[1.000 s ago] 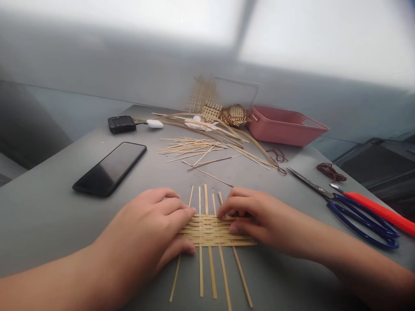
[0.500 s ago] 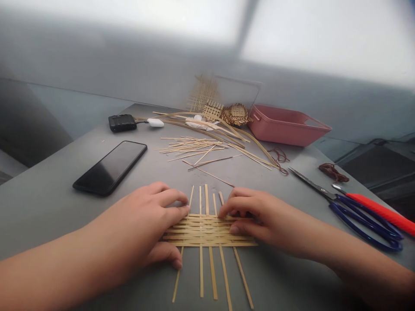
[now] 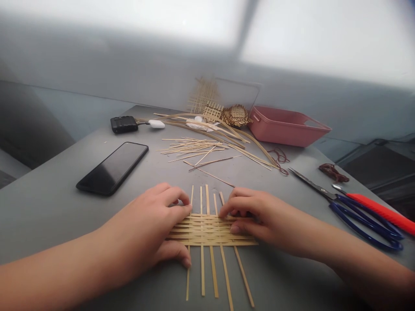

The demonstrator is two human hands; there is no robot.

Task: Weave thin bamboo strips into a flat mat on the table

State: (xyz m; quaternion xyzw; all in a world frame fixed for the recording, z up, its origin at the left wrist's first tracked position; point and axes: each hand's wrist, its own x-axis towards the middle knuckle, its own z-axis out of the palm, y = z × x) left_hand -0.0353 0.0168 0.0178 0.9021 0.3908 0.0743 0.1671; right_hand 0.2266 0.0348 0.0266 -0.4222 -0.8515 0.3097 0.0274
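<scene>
A small mat of woven bamboo strips point(image 3: 209, 229) lies flat on the grey table point(image 3: 48, 207) just in front of me, with loose strip ends sticking out towards and away from me. My left hand point(image 3: 152, 229) rests on the mat's left edge, fingers curled and thumb pressed against the leftmost upright strip. At the right edge my right hand point(image 3: 256, 214) presses its fingertips down on the top rows of the weave, thumb against the side.
A black phone point(image 3: 113, 168) lies at the left. Loose bamboo slivers point(image 3: 194, 147) and woven pieces point(image 3: 233, 114) sit behind, beside a pink tray point(image 3: 287, 125). Blue-handled scissors point(image 3: 353, 207) and a red-handled tool point(image 3: 382, 211) lie at the right. A black device point(image 3: 123, 124) is far left.
My left hand slid back along the mat's left edge, then nudged the leftmost upright strip rightward and straighter. The right hand stayed put.
</scene>
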